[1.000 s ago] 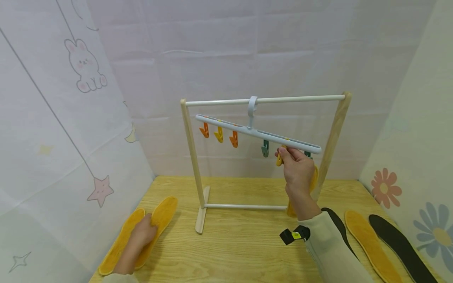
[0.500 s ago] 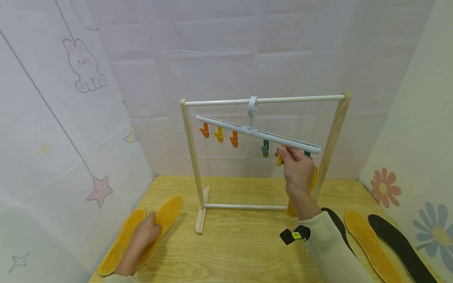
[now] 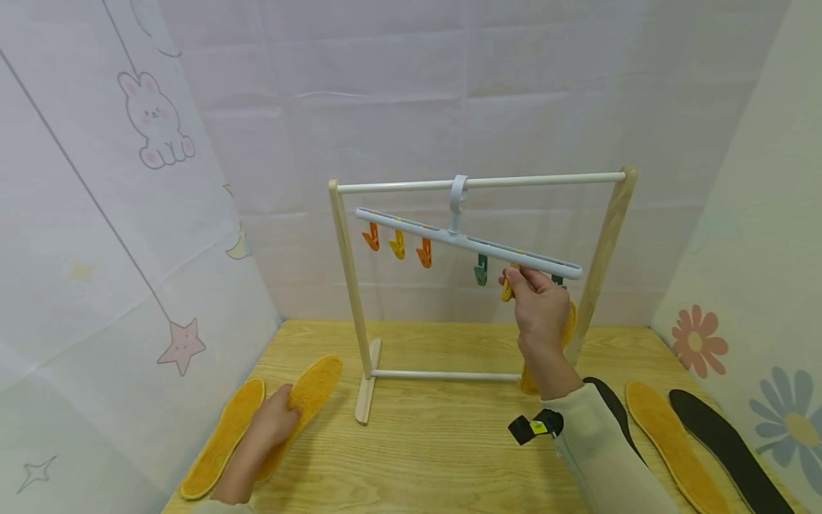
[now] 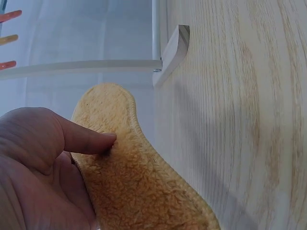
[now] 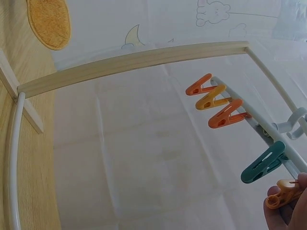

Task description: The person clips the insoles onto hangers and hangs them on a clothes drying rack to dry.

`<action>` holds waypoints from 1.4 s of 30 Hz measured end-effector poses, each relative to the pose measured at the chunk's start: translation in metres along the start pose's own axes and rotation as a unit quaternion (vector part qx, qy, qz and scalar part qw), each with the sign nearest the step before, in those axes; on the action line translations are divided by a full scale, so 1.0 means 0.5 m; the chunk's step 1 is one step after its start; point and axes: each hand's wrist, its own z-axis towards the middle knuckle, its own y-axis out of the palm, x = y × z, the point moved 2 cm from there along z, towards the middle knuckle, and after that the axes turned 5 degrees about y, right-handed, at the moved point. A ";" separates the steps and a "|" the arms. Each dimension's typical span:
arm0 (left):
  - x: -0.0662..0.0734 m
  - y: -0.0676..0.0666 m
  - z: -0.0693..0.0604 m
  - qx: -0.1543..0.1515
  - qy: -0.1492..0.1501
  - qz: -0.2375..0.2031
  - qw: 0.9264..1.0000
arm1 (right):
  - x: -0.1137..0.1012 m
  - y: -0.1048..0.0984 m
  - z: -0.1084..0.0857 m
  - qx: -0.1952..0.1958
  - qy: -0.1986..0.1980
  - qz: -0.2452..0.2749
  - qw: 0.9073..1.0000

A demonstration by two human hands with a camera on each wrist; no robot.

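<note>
My left hand (image 3: 276, 417) grips a yellow fuzzy insole (image 3: 315, 389) by its edge, thumb on the pile; the left wrist view shows the insole (image 4: 129, 177) lifted and tilted. A second yellow insole (image 3: 225, 435) lies beside that hand on the table. Up at the hanger, my right hand (image 3: 539, 303) pinches a yellow clip (image 3: 507, 288), also seen as the yellow clip (image 5: 283, 195) in the right wrist view. The pale blue hanger (image 3: 411, 226) tilts down to the right. Behind my right hand hangs another yellow insole (image 3: 569, 325), mostly hidden.
A wooden rack (image 3: 349, 278) with a white top rail (image 3: 546, 180) bears the hanger. Orange clips (image 3: 424, 253), a yellow clip (image 3: 397, 245) and a green clip (image 3: 481, 270) hang from it. At right lie a yellow insole (image 3: 674, 442) and black insoles (image 3: 726, 442).
My left hand has moved a little to the right with the insole, away from the one beside it. The right hand keeps its pinch on the yellow clip, without visible movement.
</note>
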 end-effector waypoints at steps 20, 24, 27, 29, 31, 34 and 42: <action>0.031 0.003 -0.010 0.003 0.008 0.002 1.000 | -0.001 -0.003 0.001 -0.003 0.001 0.006 1.000; 0.038 0.004 -0.012 0.000 0.008 -0.005 1.000 | -0.001 -0.003 0.001 -0.002 0.003 0.008 1.000; 0.044 0.005 -0.014 -0.001 0.011 -0.009 1.000 | 0.000 -0.003 0.001 -0.002 0.007 0.007 1.000; 0.049 0.006 -0.015 -0.004 0.013 -0.013 1.000 | 0.000 -0.003 0.001 -0.002 0.009 0.003 1.000; 0.054 0.006 -0.017 -0.007 0.015 -0.019 1.000 | 0.001 -0.003 0.001 -0.002 0.008 0.000 1.000; 0.059 0.007 -0.019 -0.010 0.016 -0.024 1.000 | 0.002 -0.002 0.001 -0.004 0.006 -0.002 1.000; 0.075 0.009 -0.021 -0.009 0.024 -0.023 0.999 | 0.002 -0.002 0.001 -0.006 0.006 -0.009 1.000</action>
